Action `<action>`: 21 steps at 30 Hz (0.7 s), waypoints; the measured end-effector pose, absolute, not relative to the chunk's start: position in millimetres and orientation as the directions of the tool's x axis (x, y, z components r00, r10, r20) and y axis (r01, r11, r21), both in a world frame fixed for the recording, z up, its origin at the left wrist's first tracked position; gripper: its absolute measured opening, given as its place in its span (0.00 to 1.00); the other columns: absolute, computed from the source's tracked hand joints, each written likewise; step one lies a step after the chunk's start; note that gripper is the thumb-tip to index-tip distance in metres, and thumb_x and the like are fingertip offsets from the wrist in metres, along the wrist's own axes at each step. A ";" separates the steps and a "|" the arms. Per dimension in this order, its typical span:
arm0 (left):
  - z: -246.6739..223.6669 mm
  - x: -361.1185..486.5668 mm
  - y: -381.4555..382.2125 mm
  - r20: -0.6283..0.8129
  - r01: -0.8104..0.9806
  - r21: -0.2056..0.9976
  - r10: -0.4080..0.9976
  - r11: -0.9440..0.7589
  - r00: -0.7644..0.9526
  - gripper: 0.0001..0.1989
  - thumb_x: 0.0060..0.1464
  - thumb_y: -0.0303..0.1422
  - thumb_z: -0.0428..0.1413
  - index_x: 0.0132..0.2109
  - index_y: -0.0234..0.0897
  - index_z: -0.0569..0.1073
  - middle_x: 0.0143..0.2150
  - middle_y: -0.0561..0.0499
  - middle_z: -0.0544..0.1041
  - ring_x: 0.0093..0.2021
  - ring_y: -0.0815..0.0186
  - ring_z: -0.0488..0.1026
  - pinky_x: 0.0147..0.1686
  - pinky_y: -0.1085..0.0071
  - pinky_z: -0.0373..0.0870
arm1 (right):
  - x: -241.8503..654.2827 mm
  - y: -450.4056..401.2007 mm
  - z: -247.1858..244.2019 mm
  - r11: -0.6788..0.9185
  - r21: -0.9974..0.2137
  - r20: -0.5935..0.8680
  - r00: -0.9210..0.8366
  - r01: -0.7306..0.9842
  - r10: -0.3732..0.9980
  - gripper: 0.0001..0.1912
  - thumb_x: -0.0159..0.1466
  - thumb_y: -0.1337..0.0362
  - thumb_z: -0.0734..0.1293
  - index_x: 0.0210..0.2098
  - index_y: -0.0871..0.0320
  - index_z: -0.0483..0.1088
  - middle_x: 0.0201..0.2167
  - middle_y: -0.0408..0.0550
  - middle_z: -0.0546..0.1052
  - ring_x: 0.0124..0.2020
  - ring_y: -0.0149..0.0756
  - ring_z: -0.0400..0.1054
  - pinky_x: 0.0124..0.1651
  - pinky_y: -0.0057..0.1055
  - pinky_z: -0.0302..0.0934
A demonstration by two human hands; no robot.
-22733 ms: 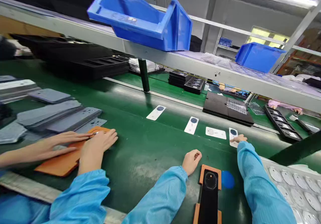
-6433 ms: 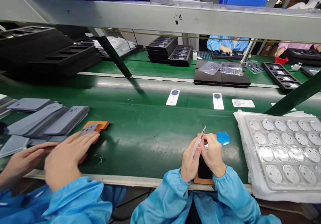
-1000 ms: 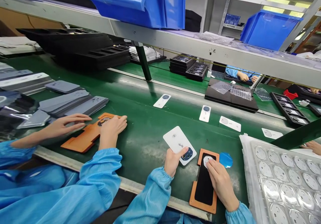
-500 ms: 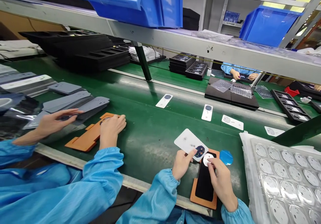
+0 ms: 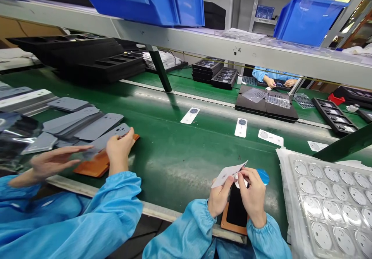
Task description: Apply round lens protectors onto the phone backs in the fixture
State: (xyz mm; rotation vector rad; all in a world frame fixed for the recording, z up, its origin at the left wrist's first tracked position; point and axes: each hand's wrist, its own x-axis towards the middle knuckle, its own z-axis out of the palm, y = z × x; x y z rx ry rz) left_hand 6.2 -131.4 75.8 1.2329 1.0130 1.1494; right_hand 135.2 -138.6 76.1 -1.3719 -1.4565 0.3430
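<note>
The thin white rectangular card (image 5: pixel 228 175) is tilted above the table (image 5: pixel 171 162), gripped by the left hand (image 5: pixel 217 198) between thumb and fingers. The right hand (image 5: pixel 254 193) has its fingertips drawn together at the card's far edge; whether they pinch the card, the disc or both, I cannot tell. A white round disc (image 5: pixel 236 184) shows partly beneath those fingertips. If the disc is sticky, which the view does not settle, a brush of the card against it could leave it creased or off-centre. The fingers hide the card's edge, so a misalignment there could easily go unseen, and squeezing the thin card too hard could bend it.

Below both hands lies a black rectangular pad (image 5: pixel 236 208) in an orange flat holder (image 5: pixel 232 227); a bump from either wrist might shift them. Just beyond the right hand is a round blue film (image 5: pixel 264 175), light enough, probably, to be dragged by a sleeve. Farther to that hand's right, a clear plastic tray (image 5: pixel 303 217) of white discs sits where an elbow swinging wide could jostle it. Well to the left of the left hand, a co-worker's hand (image 5: pixel 119 150) handles a grey plate (image 5: pixel 106 138) over another orange holder.
</note>
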 end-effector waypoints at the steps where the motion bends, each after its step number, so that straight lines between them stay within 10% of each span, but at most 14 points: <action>1: 75.4 6.2 -131.8 0.048 -0.086 0.996 0.987 -0.035 0.151 0.28 0.62 0.51 0.50 0.56 0.35 0.76 0.53 0.44 0.77 0.54 0.57 0.74 0.57 0.66 0.71 | 134.9 -138.8 76.1 0.301 -0.779 0.480 0.214 0.550 0.851 0.09 0.68 0.62 0.63 0.38 0.58 0.74 0.40 0.52 0.75 0.42 0.36 0.71 0.43 0.33 0.69; 14: 81.9 13.9 -142.2 0.287 0.005 0.956 0.938 -0.293 0.193 0.22 0.67 0.40 0.48 0.61 0.37 0.71 0.61 0.44 0.71 0.61 0.60 0.69 0.62 0.66 0.65 | 125.9 -134.9 86.2 0.317 -0.675 0.593 0.233 0.666 0.771 0.07 0.68 0.65 0.61 0.35 0.58 0.69 0.38 0.48 0.74 0.40 0.34 0.69 0.42 0.31 0.63; 21: 56.4 12.0 -122.3 -0.208 -0.260 0.941 0.976 0.218 0.066 0.27 0.58 0.50 0.56 0.54 0.32 0.76 0.56 0.40 0.75 0.55 0.53 0.74 0.58 0.57 0.72 | 172.5 -120.8 64.6 -0.094 -0.644 0.269 0.341 0.759 0.901 0.07 0.62 0.64 0.61 0.29 0.58 0.66 0.33 0.49 0.73 0.35 0.35 0.67 0.40 0.31 0.60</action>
